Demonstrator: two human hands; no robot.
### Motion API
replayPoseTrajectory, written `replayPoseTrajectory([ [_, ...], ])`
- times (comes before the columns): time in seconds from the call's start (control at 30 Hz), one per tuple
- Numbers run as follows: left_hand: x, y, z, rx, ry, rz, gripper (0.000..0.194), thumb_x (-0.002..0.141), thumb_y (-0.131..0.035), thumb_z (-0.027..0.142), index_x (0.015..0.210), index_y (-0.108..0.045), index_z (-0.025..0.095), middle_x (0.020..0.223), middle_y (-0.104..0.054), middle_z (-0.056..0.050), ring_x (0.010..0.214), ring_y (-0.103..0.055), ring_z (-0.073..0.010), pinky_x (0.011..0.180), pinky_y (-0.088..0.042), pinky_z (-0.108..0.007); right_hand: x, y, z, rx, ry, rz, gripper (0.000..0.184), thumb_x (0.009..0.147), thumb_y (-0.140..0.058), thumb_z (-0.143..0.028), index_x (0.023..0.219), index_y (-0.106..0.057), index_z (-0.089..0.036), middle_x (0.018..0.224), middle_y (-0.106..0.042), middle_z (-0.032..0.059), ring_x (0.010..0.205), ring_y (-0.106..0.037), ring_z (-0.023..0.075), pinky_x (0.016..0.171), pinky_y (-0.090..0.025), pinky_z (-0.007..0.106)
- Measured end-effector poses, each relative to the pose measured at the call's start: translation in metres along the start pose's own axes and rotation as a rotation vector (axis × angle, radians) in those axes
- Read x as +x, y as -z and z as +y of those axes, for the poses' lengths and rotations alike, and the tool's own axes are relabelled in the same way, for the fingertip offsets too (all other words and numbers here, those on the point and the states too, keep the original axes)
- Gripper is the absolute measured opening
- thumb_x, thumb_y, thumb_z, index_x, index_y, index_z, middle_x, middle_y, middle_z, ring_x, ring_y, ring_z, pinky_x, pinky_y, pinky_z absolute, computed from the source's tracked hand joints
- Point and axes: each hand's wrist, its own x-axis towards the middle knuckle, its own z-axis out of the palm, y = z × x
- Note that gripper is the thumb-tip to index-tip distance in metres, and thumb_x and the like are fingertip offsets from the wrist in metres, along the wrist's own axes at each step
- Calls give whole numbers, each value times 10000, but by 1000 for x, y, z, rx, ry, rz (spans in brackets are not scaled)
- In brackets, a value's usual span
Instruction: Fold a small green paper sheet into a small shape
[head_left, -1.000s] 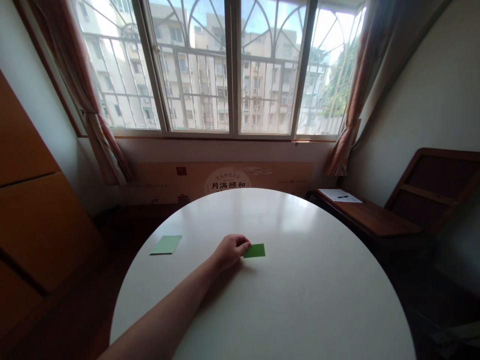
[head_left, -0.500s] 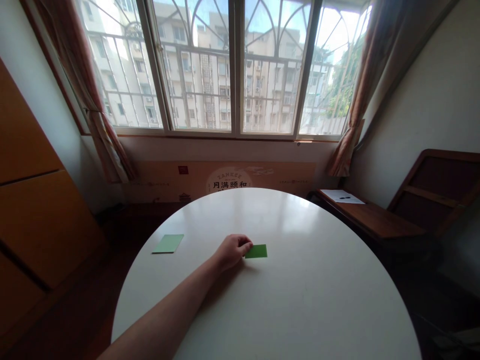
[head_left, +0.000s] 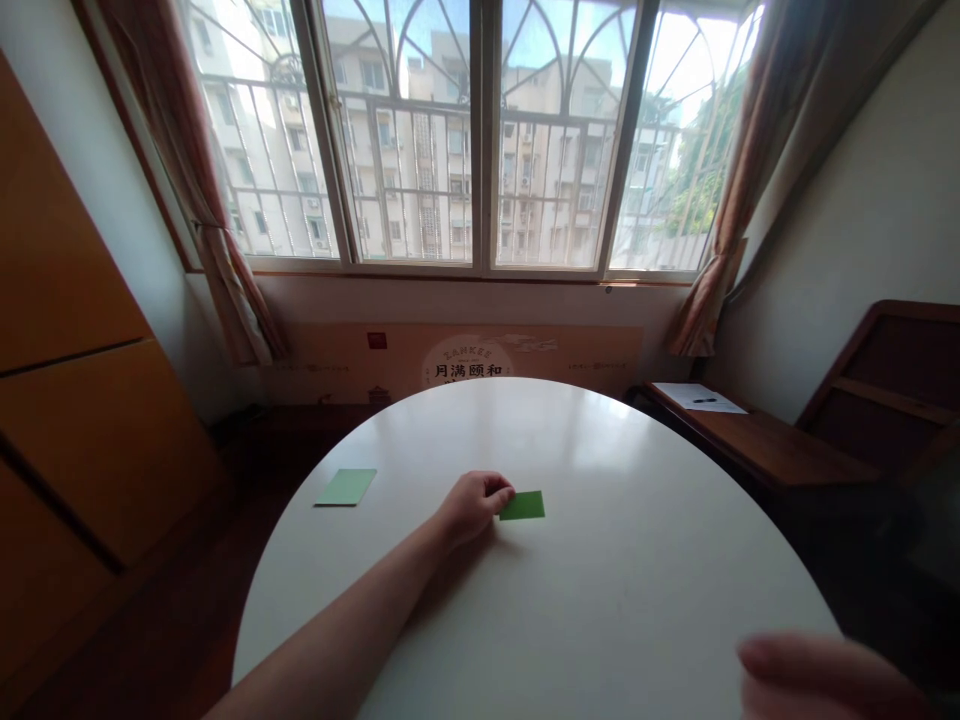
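My left hand (head_left: 476, 503) is over the middle of the round white table (head_left: 600, 600), its fingers closed on a small green piece of paper (head_left: 523, 505). Thumb and fingers pinch the paper at its left edge. At the lower right corner, my right hand (head_left: 821, 675) shows only in part, smeared by motion, so its fingers cannot be made out. A pale green stack of square paper (head_left: 346, 487) lies flat near the table's left edge, apart from both hands.
Beyond the table on the right, a wooden bench (head_left: 772, 445) carries a white sheet (head_left: 697, 398) with a dark pen-like item on it. A wooden cabinet (head_left: 112, 430) stands at the left. Windows (head_left: 480, 140) with curtains fill the far side.
My right hand has come into view at the lower right. The left hand still holds the green paper at about the same spot; the whole view has shifted slightly.
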Motion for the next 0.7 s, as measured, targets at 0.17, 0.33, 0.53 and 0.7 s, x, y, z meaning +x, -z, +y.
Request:
replayPoseTrajectory([
  [0.17, -2, -1, 7, -49, 13, 16, 310, 786, -584, 423, 755, -692, 134, 644, -624, -32, 602, -554, -160, 573, -431, -267, 31, -66, 58, 439, -360, 179, 320, 898, -632, -246, 1211, -694, -280, 1138, -678, 72, 1003, -638, 254, 887, -532, 447],
  [0.33, -3, -1, 18, -131, 39, -16, 326, 806, -581, 434, 805, -677, 123, 632, -592, -22, 517, -518, -136, 428, -407, -230, 25, -125, 107, 1464, -1263, 264, 161, 796, -722, -389, 805, -736, -229, 899, -738, 29, 901, -670, 210, 821, -537, 363],
  [0.53, -3, -4, 31, -239, 40, -52, 355, 819, -617, 473, 763, -638, 123, 628, -557, 1, 491, -489, -103, 413, -408, -211, 2, -134, 109, 1677, -1373, 121, 423, 840, -642, -549, 1001, -752, -174, 1002, -746, 91, 934, -669, 227, 828, -509, 355],
  [0.7, -8, -5, 41, -276, 43, -72, 331, 837, -616, 442, 758, -638, 121, 612, -551, 7, 490, -487, -102, 429, -403, -211, 1, -133, 95, 1882, -1343, 49, 598, 912, -501, -623, 1158, -720, -123, 1107, -733, 129, 1063, -640, 254, 940, -459, 366],
])
